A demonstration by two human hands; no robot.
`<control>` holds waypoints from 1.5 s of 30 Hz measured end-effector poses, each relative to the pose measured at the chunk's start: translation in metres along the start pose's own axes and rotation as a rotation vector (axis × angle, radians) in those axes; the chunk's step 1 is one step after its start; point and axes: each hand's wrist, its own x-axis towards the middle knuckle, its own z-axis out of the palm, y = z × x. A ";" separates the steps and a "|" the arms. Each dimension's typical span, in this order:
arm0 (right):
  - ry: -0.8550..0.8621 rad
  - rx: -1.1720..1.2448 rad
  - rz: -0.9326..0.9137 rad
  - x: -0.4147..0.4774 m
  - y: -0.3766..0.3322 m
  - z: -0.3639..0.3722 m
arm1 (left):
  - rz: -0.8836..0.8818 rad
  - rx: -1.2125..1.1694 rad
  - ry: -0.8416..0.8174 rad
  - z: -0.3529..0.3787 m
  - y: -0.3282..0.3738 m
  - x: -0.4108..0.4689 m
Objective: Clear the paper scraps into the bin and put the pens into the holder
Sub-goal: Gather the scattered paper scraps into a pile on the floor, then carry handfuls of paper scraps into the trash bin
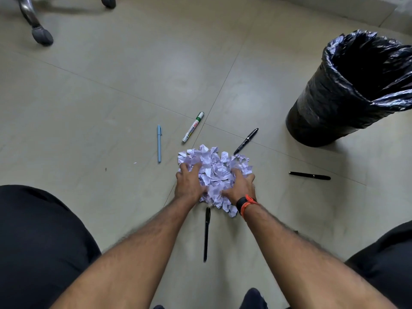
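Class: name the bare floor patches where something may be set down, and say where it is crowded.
Free: the wide floor left of the blue pen, up to the chair casters; the floor beyond the marker, left of the bin. Crowded: around the paper scraps, where left hand and right hand grip, ringed by black pens.

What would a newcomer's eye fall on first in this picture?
First, the white heap of paper scraps on the floor at centre, with the left hand and right hand gripping it from either side. Next, the black-lined bin standing at the upper right. Pens lie scattered around the heap, among them a white marker and a light blue pen.
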 end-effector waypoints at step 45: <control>0.768 0.357 -0.050 0.030 -0.043 -0.394 | 0.701 -0.081 0.095 -0.142 0.417 0.049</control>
